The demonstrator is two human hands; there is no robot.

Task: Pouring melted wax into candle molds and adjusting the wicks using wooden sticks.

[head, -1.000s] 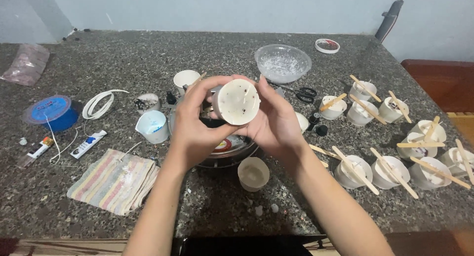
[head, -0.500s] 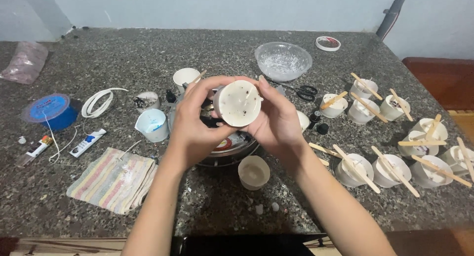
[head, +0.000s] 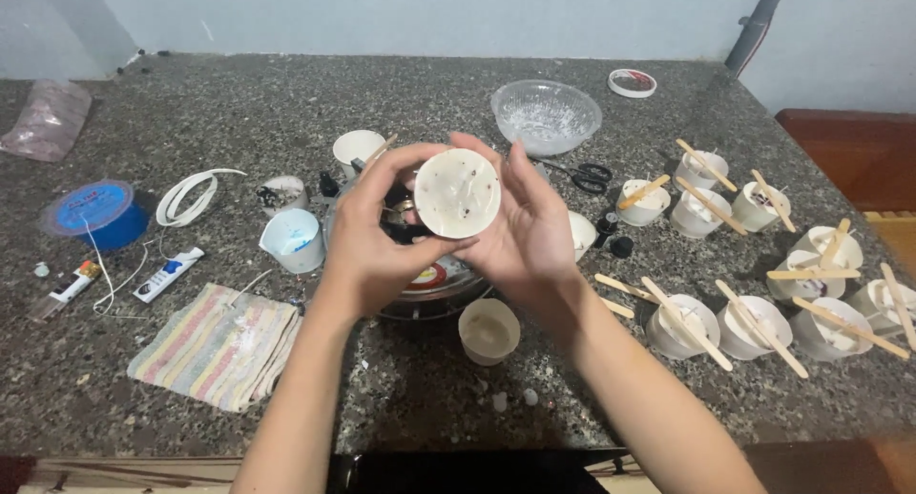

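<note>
Since the earlier frame almost nothing had moved: the white cup (head: pixel 457 193) had stayed raised above the middle of the tabletop (head: pixel 286 103), its flat round face tipped toward the camera, and only the fingers had shifted slightly around its rim.

The left hand (head: pixel 372 236) was closed around the cup's left side and the right hand (head: pixel 523 229) cupped its right side, fingers spread upward, so the cup was gripped between both and held clear of everything below. Held tilted like that, its speckled round face, whether base or filled top I could not tell, could be looked over closely.

Directly beneath the hands sat a round metal pot (head: pixel 434 284), partly hidden by them, and just in front of it stood a small beige cup (head: pixel 489 330). To the right, well apart, stood a cluster of white cups with wooden sticks (head: pixel 725 322) laid across their rims. A clear bowl (head: pixel 546 115) and scissors (head: pixel 584 175) lay behind, a striped cloth (head: pixel 219 346) and a blue spool (head: pixel 95 213) to the left.
</note>
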